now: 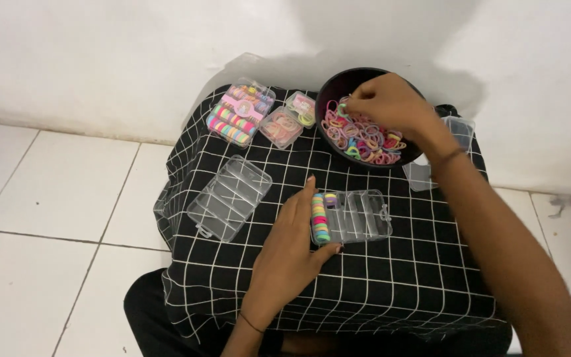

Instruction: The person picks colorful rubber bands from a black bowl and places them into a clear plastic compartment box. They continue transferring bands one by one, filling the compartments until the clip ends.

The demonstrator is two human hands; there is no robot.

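Right hand in bowl — fingertips hidden, left hand steadying organizer

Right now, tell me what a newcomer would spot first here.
The black bowl of pastel hair ties at the table's far edge, right hand picking inside it. Next, the clear box at centre, one compartment filled, steadied by the left hand. A full box sits far left.

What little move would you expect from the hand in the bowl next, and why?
Probably the right hand lifts out one small elastic band and carries it to the clear divided box. Its fingertips are pinched among the loose bands in the dark bowl, while the left hand steadies that box, whose left compartment already holds a neat row of bands and whose other compartments look empty.
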